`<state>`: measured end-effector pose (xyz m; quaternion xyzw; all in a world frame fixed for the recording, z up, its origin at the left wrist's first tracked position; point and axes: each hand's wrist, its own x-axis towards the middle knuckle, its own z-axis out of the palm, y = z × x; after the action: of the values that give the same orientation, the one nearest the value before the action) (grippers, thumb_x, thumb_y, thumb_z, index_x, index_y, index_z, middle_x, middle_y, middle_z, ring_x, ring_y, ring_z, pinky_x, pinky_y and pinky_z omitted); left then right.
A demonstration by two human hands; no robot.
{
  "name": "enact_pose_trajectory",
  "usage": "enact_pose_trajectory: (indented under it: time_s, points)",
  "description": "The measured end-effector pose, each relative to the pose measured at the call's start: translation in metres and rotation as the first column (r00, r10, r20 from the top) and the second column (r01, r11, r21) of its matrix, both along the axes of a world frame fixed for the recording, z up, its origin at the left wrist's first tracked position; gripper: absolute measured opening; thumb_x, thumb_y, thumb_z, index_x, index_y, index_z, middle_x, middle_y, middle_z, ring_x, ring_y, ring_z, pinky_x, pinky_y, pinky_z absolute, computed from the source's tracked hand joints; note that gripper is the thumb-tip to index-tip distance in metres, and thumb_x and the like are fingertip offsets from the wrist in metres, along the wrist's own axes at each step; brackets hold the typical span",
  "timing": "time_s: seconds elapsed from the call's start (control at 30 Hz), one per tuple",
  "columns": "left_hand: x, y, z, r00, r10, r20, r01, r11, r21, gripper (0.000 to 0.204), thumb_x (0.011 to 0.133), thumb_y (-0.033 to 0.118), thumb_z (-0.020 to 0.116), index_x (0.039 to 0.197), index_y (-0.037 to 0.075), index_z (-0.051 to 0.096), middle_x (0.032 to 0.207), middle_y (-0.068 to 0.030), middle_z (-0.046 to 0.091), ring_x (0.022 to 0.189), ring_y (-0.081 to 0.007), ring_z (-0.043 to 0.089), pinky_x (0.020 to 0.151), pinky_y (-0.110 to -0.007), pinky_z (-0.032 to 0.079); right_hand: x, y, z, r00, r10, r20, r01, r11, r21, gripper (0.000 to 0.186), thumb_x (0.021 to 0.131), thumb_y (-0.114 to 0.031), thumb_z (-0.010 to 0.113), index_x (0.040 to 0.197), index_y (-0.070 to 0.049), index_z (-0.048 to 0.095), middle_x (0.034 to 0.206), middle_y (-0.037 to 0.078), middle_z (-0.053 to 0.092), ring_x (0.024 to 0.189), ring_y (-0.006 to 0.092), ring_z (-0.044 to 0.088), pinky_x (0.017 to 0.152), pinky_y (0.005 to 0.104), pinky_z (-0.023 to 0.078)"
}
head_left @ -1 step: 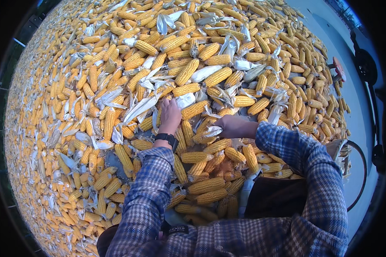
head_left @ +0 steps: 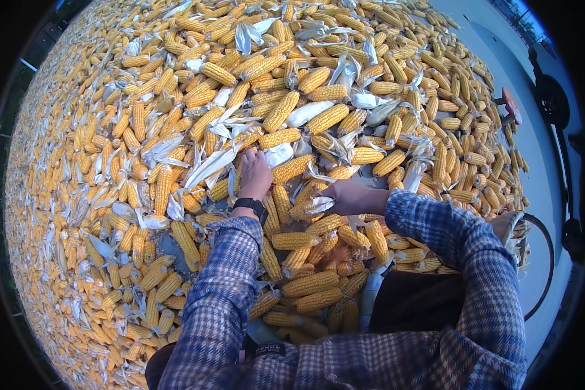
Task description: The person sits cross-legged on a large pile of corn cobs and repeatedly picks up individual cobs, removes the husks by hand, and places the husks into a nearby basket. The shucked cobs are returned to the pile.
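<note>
A huge pile of yellow corn cobs mixed with pale husks fills the view. My left hand, with a black watch on the wrist, lies palm down on the cobs, fingertips at a white husk; its grip is hidden. My right hand is closed around a husked cob lying in the pile just right of the left hand. Both arms wear blue checked sleeves.
A dark open sack sits below my right arm. Pale concrete floor borders the pile on the right, with a reddish object and black machine parts. A dark hoop lies near my right elbow.
</note>
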<state>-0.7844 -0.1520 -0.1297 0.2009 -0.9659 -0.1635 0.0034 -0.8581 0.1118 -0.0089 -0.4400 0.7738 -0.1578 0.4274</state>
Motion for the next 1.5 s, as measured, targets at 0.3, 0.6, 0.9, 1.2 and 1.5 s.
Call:
enact_pose_trajectory:
  time_s: [0.3, 0.6, 0.9, 1.2, 1.5]
  points:
    - [-0.027, -0.012, -0.002, 0.938, -0.222, 0.266, 0.260, 0.958, -0.116, 0.045, 0.073, 0.020, 0.080, 0.114, 0.005, 0.070, 0.124, -0.0143, 0.059, 0.123, -0.0331, 0.052, 0.108, -0.045, 0.038, 0.000, 0.042, -0.014, 0.997, -0.079, 0.018, 0.080, 0.992, -0.098, 0.033, 0.091, -0.027, 0.075, 0.120, -0.010, 0.070, 0.098, 0.016, 0.073, 0.088, 0.0322, 0.071, 0.080, 0.0404, 0.056]
    - [0.017, 0.022, -0.002, 0.991, -0.109, 0.074, 0.076, 0.931, 0.356, 0.041, 0.088, 0.023, 0.069, 0.117, 0.003, 0.047, 0.102, -0.0289, 0.068, 0.102, -0.0479, 0.065, 0.087, -0.054, 0.050, -0.018, 0.024, -0.009, 0.974, -0.206, 0.092, 0.212, 0.976, -0.052, 0.033, 0.091, -0.029, 0.074, 0.115, -0.006, 0.072, 0.095, 0.016, 0.074, 0.086, 0.0281, 0.070, 0.081, 0.0405, 0.054]
    - [0.044, 0.010, 0.117, 0.981, -0.175, -0.085, 0.187, 0.725, 0.662, 0.014, 0.088, 0.015, 0.070, 0.094, 0.002, 0.068, 0.082, -0.0107, 0.068, 0.074, -0.0215, 0.063, 0.066, -0.038, 0.048, -0.016, -0.008, 0.020, 0.994, -0.101, -0.046, 0.053, 0.798, -0.601, 0.079, 0.064, -0.022, 0.097, 0.132, -0.003, 0.062, 0.134, 0.018, 0.061, 0.121, 0.0337, 0.061, 0.102, 0.0391, 0.049]
    - [0.036, 0.036, 0.203, 0.888, 0.439, -0.140, 0.197, -0.087, 0.977, 0.011, 0.087, 0.004, 0.072, 0.078, -0.002, 0.067, 0.062, 0.0006, 0.052, 0.049, -0.0087, 0.041, 0.046, -0.031, 0.029, 0.025, -0.057, 0.094, 0.889, -0.205, 0.409, 0.436, 0.649, -0.623, 0.045, 0.084, -0.010, 0.084, 0.121, -0.001, 0.060, 0.106, 0.002, 0.067, 0.095, 0.0127, 0.063, 0.088, 0.0274, 0.051]
    - [0.055, 0.042, 0.257, 0.762, 0.430, -0.484, 0.525, 0.026, 0.850, 0.087, 0.074, 0.052, 0.089, 0.134, 0.001, 0.052, 0.124, -0.0091, 0.060, 0.111, -0.0166, 0.055, 0.091, -0.032, 0.047, -0.027, -0.054, 0.174, 0.614, -0.248, 0.749, 0.731, 0.538, -0.421, 0.048, 0.102, -0.030, 0.064, 0.137, 0.001, 0.053, 0.122, 0.010, 0.061, 0.109, 0.0176, 0.059, 0.098, 0.0310, 0.045]
